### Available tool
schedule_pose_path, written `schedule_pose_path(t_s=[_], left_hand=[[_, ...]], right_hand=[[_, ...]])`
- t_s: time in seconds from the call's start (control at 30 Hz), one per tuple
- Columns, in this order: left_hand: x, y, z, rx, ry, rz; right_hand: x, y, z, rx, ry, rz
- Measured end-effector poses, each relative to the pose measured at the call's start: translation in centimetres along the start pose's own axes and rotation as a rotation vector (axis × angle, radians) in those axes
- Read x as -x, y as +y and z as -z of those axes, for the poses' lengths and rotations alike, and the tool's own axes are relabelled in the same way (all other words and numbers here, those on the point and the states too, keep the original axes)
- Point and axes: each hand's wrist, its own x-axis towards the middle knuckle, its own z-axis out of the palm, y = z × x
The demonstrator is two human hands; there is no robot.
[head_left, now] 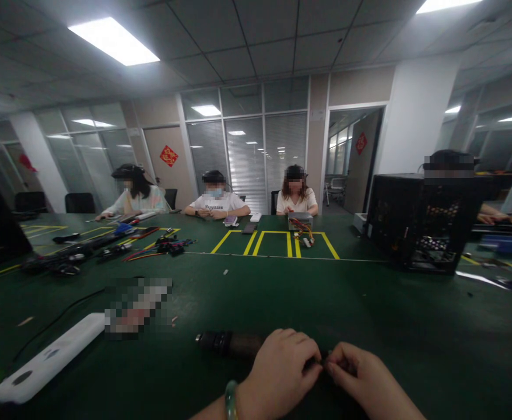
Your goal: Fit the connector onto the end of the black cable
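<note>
My left hand (pixel 282 370) is closed around a dark cylindrical object (pixel 230 343) that lies on the green table (pixel 317 291) and sticks out to the left of my fist. A green bangle sits on that wrist. My right hand (pixel 361 379) is pinched shut against the object's hidden right end, touching my left hand's fingertips. What the right fingers hold is hidden.
A white flat device (pixel 48 359) lies at the left. A black open computer case (pixel 422 224) stands at the right. Cables and connectors (pixel 107 248) are spread at the far left. Three people sit along the far side, near yellow tape boxes (pixel 273 242).
</note>
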Motion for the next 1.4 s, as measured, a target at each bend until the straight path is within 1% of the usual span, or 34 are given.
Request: schedule_pose_path(t_s=[0.23,0.43,0.83,1.17,1.4], left_hand=[[0.0,0.3,0.4,-0.008,-0.001,0.013],[0.1,0.3,0.5,-0.008,-0.011,0.03],[0.1,0.2,0.7,-0.025,-0.044,-0.035],[0.3,0.0,0.2,-0.018,-0.015,-0.005],[0.1,0.0,0.6,-0.03,-0.043,-0.056]], right_hand=[[-0.1,0.5,-0.1,0.005,0.013,0.027],[-0.3,1.3,-0.1,-0.026,-0.015,0.051],[-0.2,1.0,-0.1,0.035,-0.035,0.067],[0.0,0.5,0.0,0.06,-0.035,0.056],[0.0,0.5,0.1,0.046,-0.033,0.066]])
